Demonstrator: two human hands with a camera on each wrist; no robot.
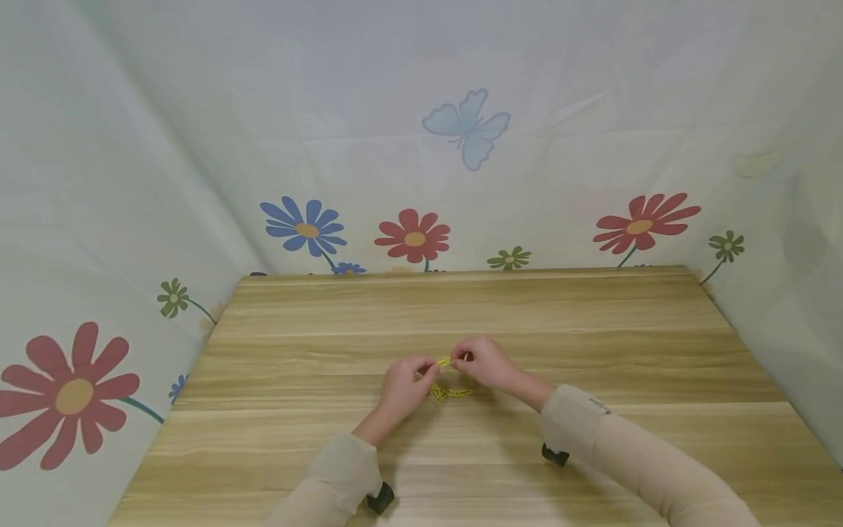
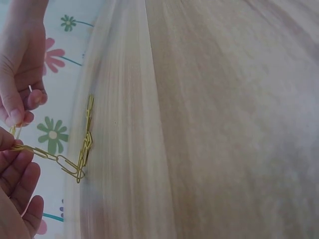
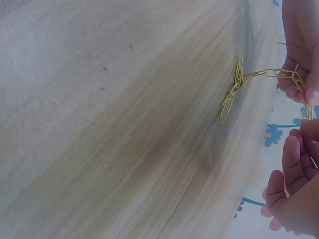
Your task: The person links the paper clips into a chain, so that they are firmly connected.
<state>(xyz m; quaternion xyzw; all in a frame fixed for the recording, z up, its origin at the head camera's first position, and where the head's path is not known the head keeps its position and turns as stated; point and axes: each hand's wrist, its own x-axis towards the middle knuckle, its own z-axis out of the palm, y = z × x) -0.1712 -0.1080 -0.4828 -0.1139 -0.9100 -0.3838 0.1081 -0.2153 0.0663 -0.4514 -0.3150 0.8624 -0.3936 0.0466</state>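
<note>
A chain of yellow paper clips (image 1: 451, 393) lies partly on the wooden table (image 1: 593, 329), its upper end lifted between both hands. My left hand (image 1: 431, 368) pinches the raised end of the chain (image 2: 55, 160), thumb and fingertips closed on a link. My right hand (image 1: 459, 360) meets it from the right and pinches a single yellow clip (image 3: 307, 112) against that end link. In the right wrist view the chain (image 3: 234, 89) runs from the left hand's fingers (image 3: 299, 59) down to the tabletop, where several links bunch together.
The table is walled on three sides by a pale cloth (image 1: 421, 110) printed with flowers and a butterfly. Both forearms wear beige sleeves (image 1: 612, 439) with small black wrist mounts (image 1: 555, 456). Bare wood lies all around the hands.
</note>
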